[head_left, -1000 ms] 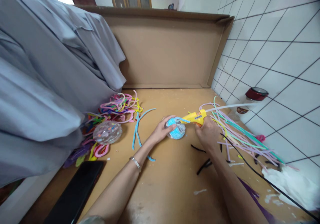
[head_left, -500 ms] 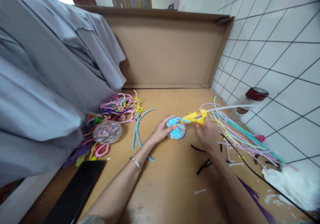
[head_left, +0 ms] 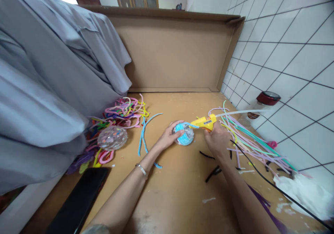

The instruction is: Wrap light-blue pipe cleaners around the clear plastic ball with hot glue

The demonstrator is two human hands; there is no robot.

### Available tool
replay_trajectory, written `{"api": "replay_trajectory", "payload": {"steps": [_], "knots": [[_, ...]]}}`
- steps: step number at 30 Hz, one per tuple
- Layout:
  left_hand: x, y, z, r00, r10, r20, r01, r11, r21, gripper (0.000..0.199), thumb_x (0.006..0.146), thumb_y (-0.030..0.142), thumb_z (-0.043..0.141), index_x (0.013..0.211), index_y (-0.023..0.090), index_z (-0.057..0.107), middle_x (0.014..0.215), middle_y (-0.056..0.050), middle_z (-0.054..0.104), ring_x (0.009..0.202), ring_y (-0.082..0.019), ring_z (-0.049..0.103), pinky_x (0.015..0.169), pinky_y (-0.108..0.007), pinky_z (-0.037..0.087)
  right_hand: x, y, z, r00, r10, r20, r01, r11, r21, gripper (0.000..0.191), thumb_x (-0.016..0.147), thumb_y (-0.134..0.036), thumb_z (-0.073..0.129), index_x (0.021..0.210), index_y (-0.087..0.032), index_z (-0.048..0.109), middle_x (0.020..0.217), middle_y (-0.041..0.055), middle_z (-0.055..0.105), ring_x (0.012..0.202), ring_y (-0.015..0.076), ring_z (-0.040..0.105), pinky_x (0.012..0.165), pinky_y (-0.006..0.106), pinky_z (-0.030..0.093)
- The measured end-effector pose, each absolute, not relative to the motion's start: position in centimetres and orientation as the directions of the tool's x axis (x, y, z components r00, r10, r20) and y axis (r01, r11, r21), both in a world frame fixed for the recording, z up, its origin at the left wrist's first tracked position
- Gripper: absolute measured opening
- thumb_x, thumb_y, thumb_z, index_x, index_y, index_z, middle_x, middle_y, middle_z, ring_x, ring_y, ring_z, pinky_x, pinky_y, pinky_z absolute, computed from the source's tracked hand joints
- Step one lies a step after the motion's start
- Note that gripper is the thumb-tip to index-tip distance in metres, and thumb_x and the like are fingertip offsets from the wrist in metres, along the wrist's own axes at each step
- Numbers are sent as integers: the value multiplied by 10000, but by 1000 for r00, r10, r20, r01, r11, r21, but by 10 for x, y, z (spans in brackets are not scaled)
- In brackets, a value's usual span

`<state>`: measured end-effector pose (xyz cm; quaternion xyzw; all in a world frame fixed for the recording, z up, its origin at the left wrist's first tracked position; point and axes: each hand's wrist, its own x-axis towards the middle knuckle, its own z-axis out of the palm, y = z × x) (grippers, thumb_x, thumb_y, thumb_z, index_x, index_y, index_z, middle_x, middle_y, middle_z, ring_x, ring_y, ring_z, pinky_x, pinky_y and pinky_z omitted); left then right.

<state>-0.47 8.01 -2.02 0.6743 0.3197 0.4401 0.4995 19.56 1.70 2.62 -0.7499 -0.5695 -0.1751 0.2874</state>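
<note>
My left hand [head_left: 170, 136] is closed around a small clear rounded piece [head_left: 188, 139], its left part wrapped in rows of blue pipe cleaner [head_left: 182, 129]. A loose end of that pipe cleaner sticks out to the right over the top. In my right hand [head_left: 216, 138] is a yellow glue gun [head_left: 205, 123], gripped by its handle, with a long whitish glue stick [head_left: 237, 112] out of its back. The nozzle points left at the clear piece; whether it touches is hidden by the blue end. Loose blue pipe cleaners [head_left: 142, 136] lie left of my left hand.
Colourful pipe cleaners [head_left: 127, 109] and a clear faceted piece [head_left: 112, 138] lie at left, near a black phone [head_left: 78, 199]. More pipe cleaners [head_left: 250, 136], a red-lidded jar [head_left: 263, 102] and white tissue [head_left: 305, 192] are at right. The gun's black cord [head_left: 273, 185] runs beside my right arm. Cardboard [head_left: 177, 53] stands behind.
</note>
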Motion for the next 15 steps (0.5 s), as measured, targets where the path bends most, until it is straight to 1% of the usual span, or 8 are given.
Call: {"api": "replay_trajectory", "payload": {"steps": [11, 15], "knots": [[-4, 78, -18, 412, 871, 269, -10, -291, 957, 603, 788, 496, 672, 1297, 193, 557, 1307, -126, 555, 1191, -266, 534, 1033, -385, 420, 196, 18, 25, 262, 772, 579, 963, -176, -202, 122, 795, -273, 521, 845, -164, 541, 779, 85, 611, 700, 218, 507, 587, 291, 252], [-4, 79, -18, 406, 872, 274, -2, -299, 954, 593, 789, 505, 669, 1287, 200, 569, 1303, -119, 553, 1184, -265, 535, 1035, -383, 421, 196, 17, 26, 260, 788, 558, 963, -168, -211, 136, 805, -274, 523, 867, -155, 542, 800, 94, 619, 712, 225, 519, 590, 296, 265]]}}
